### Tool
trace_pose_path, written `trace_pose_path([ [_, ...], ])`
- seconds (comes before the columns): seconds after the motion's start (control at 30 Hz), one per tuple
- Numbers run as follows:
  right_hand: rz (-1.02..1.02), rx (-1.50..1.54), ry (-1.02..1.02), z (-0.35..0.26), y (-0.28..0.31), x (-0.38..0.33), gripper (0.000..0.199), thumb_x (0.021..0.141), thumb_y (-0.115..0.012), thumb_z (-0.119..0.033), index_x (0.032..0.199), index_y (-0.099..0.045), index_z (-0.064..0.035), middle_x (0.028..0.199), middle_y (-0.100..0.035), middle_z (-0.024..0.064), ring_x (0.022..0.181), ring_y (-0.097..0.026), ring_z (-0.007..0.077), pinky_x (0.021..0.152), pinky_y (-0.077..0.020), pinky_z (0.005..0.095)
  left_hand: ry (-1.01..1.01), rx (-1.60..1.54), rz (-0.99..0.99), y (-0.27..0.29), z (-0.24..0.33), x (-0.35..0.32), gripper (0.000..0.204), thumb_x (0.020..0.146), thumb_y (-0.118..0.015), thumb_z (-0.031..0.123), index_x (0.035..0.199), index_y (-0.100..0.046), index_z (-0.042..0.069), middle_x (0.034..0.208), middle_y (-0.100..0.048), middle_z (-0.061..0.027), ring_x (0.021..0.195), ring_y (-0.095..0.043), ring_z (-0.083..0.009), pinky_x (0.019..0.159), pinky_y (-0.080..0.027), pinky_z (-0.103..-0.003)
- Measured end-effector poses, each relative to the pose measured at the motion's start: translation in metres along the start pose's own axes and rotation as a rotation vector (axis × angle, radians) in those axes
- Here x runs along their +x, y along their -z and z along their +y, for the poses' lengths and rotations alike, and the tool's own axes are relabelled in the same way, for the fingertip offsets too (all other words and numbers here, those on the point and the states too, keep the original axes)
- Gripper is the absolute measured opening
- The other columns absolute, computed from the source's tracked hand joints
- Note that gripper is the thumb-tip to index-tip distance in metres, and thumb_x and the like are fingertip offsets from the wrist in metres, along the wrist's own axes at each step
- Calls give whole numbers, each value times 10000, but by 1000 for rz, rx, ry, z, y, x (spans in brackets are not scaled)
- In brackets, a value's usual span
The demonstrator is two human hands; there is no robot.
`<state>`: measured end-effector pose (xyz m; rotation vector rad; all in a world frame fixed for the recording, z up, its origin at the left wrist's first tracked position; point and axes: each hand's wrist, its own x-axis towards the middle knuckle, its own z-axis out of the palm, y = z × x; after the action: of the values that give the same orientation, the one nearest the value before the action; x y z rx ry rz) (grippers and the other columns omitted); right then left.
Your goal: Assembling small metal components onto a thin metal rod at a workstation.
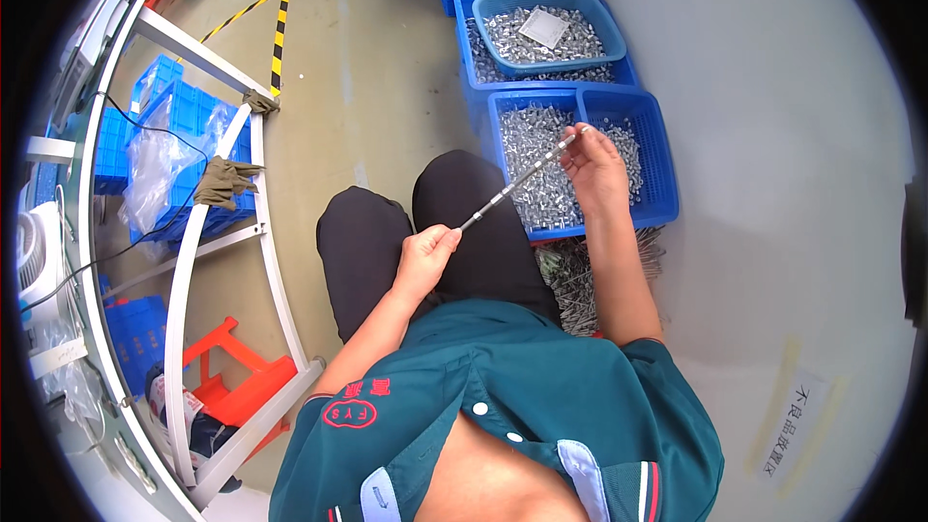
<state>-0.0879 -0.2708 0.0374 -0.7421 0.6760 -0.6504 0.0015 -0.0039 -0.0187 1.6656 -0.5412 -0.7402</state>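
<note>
My left hand [427,256] is closed around the lower end of a thin metal rod [517,182]. Short silver pieces sit along the rod with gaps between them, and it slants up to the right over my knee. At its upper end my right hand [597,169] pinches with thumb and fingers; a small silver metal piece [584,130] shows at the fingertips. Whether that piece is on the rod I cannot tell. Below my right hand stands a blue divided basket [665,150], both compartments holding many small silver metal parts [535,140].
Behind it, a light blue basket [493,2] of similar parts bears a white paper slip [544,28]. Thin metal rods [580,285] lie in a heap beneath the front basket. A white wall [773,184] closes the right side. At left stand a white-framed table [208,213], blue crates [179,150] and a red stool [242,387].
</note>
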Motion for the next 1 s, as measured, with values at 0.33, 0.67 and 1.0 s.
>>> trace_pose_path([
  [0.33, -73, 72, -210, -12, 10, 8, 285, 927, -519, -281, 1074, -589, -46, 907, -618, 36, 793, -548, 133, 672, -443, 280, 22, 69, -28, 4, 8, -2, 293, 912, -562, 199, 686, -541, 15, 615, -471, 41, 591, -397, -30, 525, -332, -206],
  [0.67, -109, 251, -306, -13, 6, 5, 246, 922, -534, -221, 1079, -574, -37, 824, -568, 26, 706, -510, 117, 608, -423, 258, 3, 50, -20, 4, 10, -3, 312, 915, -561, 211, 668, -526, 24, 592, -433, 50, 569, -362, -27, 498, -295, -212],
  [1.0, -168, 165, -192, -13, 8, 3, 243, 885, -554, -64, 1120, -560, -5, 984, -623, 93, 824, -584, 137, 709, -493, 269, -2, 16, -28, 4, 12, -4, 312, 913, -564, 218, 668, -530, 28, 594, -432, 54, 573, -365, -24, 502, -297, -209],
])
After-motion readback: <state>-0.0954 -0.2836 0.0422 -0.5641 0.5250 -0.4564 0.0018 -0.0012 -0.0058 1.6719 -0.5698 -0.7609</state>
